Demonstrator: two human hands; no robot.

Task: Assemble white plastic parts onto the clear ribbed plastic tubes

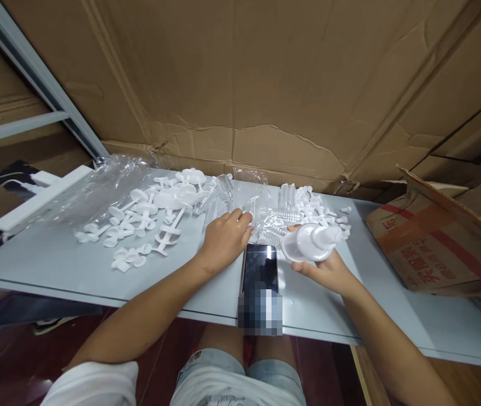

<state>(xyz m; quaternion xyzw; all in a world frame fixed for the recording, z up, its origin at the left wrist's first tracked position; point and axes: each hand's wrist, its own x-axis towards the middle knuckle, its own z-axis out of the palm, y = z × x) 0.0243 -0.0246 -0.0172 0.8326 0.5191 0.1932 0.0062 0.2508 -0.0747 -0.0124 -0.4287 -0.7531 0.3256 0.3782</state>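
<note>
A clear ribbed plastic barrel with a white flanged plunger pushed into it (310, 242) lies on its side in the right hand (329, 269), lifted just above the pale grey surface (54, 259), its white tip pointing right. The thumb sits over its top and the fingers curl beneath. A loose heap of small clear ribbed plastic tubes (265, 223) lies on the surface at the far middle; the left hand (225, 239) rests palm down with its fingertips touching the near edge of this heap.
</note>
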